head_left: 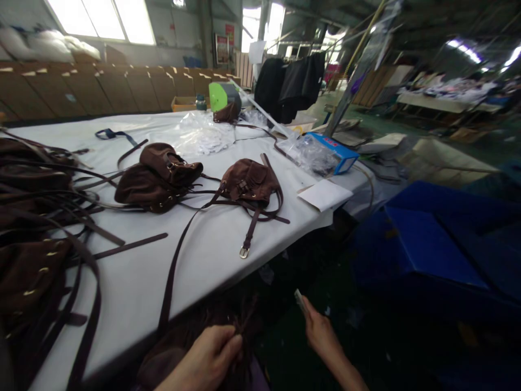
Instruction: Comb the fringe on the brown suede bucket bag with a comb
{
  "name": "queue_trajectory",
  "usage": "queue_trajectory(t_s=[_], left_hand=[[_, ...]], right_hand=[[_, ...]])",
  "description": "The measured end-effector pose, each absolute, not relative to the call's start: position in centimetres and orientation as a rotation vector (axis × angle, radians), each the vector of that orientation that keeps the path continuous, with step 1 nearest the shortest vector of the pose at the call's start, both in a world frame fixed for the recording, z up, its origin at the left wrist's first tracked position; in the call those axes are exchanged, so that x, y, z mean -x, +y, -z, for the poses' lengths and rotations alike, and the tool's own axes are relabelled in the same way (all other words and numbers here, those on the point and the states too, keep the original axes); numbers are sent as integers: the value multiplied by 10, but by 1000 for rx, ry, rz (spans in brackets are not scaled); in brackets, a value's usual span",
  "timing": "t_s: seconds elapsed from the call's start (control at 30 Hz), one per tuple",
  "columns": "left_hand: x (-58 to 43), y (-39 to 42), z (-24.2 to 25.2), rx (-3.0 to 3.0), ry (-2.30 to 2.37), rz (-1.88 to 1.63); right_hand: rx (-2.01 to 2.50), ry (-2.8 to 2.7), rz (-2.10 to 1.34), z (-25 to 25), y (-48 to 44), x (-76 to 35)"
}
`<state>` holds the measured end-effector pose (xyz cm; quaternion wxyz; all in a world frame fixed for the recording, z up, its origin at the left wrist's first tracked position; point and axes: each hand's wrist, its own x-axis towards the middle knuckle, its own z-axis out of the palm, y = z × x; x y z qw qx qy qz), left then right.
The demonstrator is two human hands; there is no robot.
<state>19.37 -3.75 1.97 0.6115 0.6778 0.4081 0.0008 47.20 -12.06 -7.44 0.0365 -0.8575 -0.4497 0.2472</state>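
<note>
Workshop hall: row of brown cartons [134, 89] along the far wall, windows above; dark garments [288, 81] hanging from a rail at the back.

Table [203, 271]: white covering, near edge running diagonally, just beyond both hands.

Left hand [215, 350]: below the table edge, fingers closed, thumb pressed against the forefinger. Holds a bunch of dark strands [246, 317], loose ends fanning upward and to the right of the grip.

Dark brown item [163, 358]: beside and under the left forearm, below the table edge; in shadow, its form cannot be told.

Right hand [319, 328]: to the right of the left hand, well apart from the strands, over the dark floor. Fingers folded about a small light-coloured object [300, 300], whose end projects up and to the left; kind not clear.

Brown bag with buckled strap [250, 182]: on the table, beyond and above the two hands, touched by neither; metal buckle [243, 252] lying toward the near edge.

Second brown bag [157, 176]: left of the first, on its side.

Heap of brown bags and straps [32, 195]: left end of the table.

Further items: clear plastic bags [203, 133]; green and grey object [223, 96]; blue box [336, 152]; white sheet [324, 194]; large blue container [431, 244], right, off the table.
</note>
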Motion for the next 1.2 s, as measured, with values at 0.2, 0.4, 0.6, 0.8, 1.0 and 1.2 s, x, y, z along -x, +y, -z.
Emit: queue_trajectory(t_s=[0.2, 0.4, 0.6, 0.8, 1.0, 1.2], left_hand=[[-202, -32, -10, -1576, 952, -87], [-194, -41, -12, -1687, 965, -79], [-204, -53, -7, -1770, 947, 6], [-181, -49, -9, -1737, 987, -78], [-181, -39, -11, -1678, 1033, -101], [-196, -38, -13, -1740, 973, -75]], right_hand=[[1840, -1579, -889, 37, -125, -384], [2446, -2046, -915, 81, -130, -369], [2655, -1996, -615, 114, -130, -378], [2845, -1574, -647, 125, -152, -451], [2489, -1109, -851, 61, -147, -491], [1731, -1778, -925, 18, -125, -374]])
